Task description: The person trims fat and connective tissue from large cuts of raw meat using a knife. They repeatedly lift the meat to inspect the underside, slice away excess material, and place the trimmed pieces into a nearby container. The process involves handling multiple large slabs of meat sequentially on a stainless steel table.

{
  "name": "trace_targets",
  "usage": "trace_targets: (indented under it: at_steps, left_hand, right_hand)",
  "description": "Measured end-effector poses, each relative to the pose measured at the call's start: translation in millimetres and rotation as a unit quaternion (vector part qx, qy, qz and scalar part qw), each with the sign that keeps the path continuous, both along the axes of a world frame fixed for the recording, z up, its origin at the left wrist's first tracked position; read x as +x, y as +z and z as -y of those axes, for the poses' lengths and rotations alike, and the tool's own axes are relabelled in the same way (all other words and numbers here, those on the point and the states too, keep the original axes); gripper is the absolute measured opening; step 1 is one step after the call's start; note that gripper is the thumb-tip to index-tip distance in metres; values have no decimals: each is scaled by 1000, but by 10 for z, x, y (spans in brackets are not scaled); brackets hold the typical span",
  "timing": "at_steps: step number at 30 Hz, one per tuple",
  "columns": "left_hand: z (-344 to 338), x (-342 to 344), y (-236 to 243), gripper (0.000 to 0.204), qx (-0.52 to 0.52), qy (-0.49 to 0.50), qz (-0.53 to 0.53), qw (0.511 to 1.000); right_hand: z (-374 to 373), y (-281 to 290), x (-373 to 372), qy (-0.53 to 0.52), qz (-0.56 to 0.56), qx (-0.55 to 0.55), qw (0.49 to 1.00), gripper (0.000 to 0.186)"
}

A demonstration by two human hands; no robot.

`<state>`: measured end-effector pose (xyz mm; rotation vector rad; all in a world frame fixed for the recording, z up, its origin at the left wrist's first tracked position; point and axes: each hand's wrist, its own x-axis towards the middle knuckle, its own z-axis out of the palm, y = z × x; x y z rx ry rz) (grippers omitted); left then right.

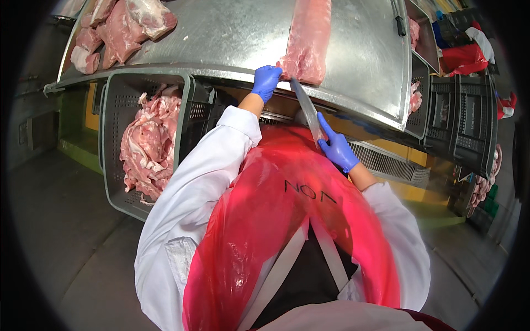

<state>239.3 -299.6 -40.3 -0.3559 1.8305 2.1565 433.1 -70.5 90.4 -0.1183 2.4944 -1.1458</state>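
Note:
My left hand (266, 81), in a blue glove, pinches the near end of a long pale pink slab of meat (307, 41) lying on the steel table (226, 38) at its front edge. A long knife (305, 106) is in my right hand (337, 146), also gloved in blue, with the fingers closed round the handle end. The blade points up and away from me, its tip beside the meat's near end, close to my left hand. A red plastic apron (287, 204) covers my front.
Meat pieces (121, 36) lie at the table's back left. Below stands a grey crate (115, 193) holding trimmings. To the right are more dark crates (461, 121), a meat tray (430, 33), a black-handled tool (398, 25) on the table edge and red cloths or bags (464, 58).

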Motion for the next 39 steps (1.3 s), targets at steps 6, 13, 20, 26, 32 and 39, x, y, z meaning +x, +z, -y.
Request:
trace_targets:
  at_steps: [6, 13, 20, 26, 32, 39]
  left_hand:
    - [-80, 79, 428, 16, -59, -54, -19, 997]
    - [17, 69, 311, 19, -176, -64, -87, 978]
    - [-64, 27, 371, 23, -222, -92, -156, 958]
    - [293, 247, 841, 9, -89, -23, -98, 991]
    - [1106, 554, 2196, 20, -24, 206, -136, 969]
    - [3677, 1876, 2237, 19, -553, 142, 93, 815]
  right_hand:
    - [370, -430, -1312, -81, -81, 43, 992, 74]
    - [190, -613, -811, 29, -51, -20, 998, 82]
    - [490, -270, -1614, 34, 5, 42, 999, 64]
    - [-57, 282, -1284, 108, 220, -96, 965, 79]
    - [-106, 235, -1813, 229, 130, -99, 959, 82]
    - [-1476, -46, -1573, -1, 193, -321, 927, 77]
